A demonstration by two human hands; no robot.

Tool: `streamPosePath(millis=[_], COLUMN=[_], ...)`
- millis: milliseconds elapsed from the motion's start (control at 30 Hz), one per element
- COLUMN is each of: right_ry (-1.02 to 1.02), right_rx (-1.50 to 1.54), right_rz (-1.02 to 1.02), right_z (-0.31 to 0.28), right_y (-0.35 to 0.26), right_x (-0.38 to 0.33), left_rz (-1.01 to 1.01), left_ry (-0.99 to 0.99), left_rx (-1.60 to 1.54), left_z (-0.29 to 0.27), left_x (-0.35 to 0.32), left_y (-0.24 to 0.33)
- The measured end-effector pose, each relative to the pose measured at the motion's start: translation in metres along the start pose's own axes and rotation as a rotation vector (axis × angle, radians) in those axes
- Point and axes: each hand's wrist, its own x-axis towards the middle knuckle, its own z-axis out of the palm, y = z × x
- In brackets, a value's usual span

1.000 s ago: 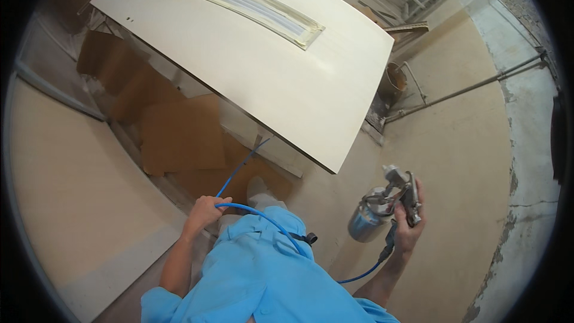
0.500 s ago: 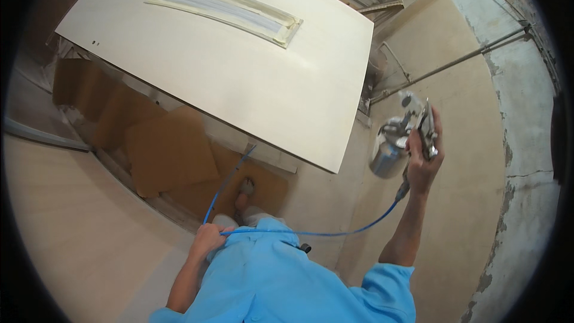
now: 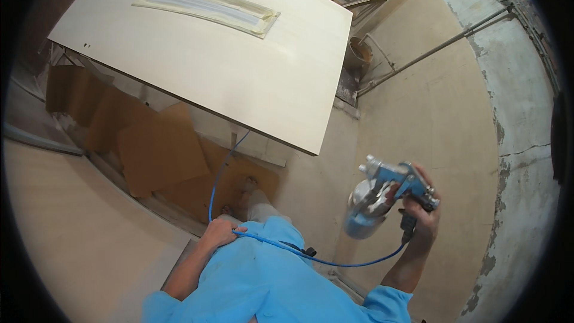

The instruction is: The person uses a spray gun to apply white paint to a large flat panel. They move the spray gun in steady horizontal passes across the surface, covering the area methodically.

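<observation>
My right hand (image 3: 424, 212) is wrapped round the handle of a spray gun (image 3: 388, 182), held off to the right of my body. Under the gun hangs a metal cup (image 3: 363, 218), tilted and a bit blurred. A blue air hose (image 3: 344, 263) runs from the gun's handle across my waist to my left hand (image 3: 220, 232), whose fingers are closed on it. From there the hose goes up and under a large cream-white door panel (image 3: 239, 78), which lies flat in front of me. Masking tape and film cover a long rectangular window (image 3: 206, 11) in the panel.
Brown cardboard sheets (image 3: 161, 149) lie on the floor under and beside the panel. A pale board wall (image 3: 424, 84) with a metal pipe (image 3: 433, 48) stands on the right. A bucket (image 3: 359, 54) sits beyond the panel's right edge. A pale board (image 3: 78, 233) fills the lower left.
The spray gun in my right hand has come down toward me and turned. My left hand keeps the hose, slightly further right. The panel appears shifted up and left in view.
</observation>
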Motion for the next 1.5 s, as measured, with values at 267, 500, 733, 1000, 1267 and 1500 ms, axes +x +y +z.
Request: streamPosePath(millis=[267,500,733,1000,1267,1500], right_ry=[-0.18,-0.098,-0.09,-0.71,-0.722,-0.458], right_rx=[0.101,-0.29,-0.457,0.057,0.116,0.009], right_rz=[-0.009,-0.48,-0.644,-0.116,-0.148,-0.396], right_z=[-0.032,-0.074,-0.126,-0.152,-0.112,-0.081], right_y=[0.051,0.072,0.048,0.055,0.065,0.071], right_x=[0.056,0.206,0.267,0.223,0.252,0.299], left_rz=[0.002,-0.153,-0.352,-0.284,-0.267,-0.24], left_ry=[0.123,0.246,0.324,0.32,0.346,0.36], left_rx=[-0.039,-0.318,-0.539,-0.367,-0.345,-0.43], left_z=[0.056,0.122,0.14,0.157,0.143,0.14], left_x=[0.023,0.039,0.032,0.07,0.08,0.077], left_y=[0.054,0.162,0.238,0.253,0.275,0.261])
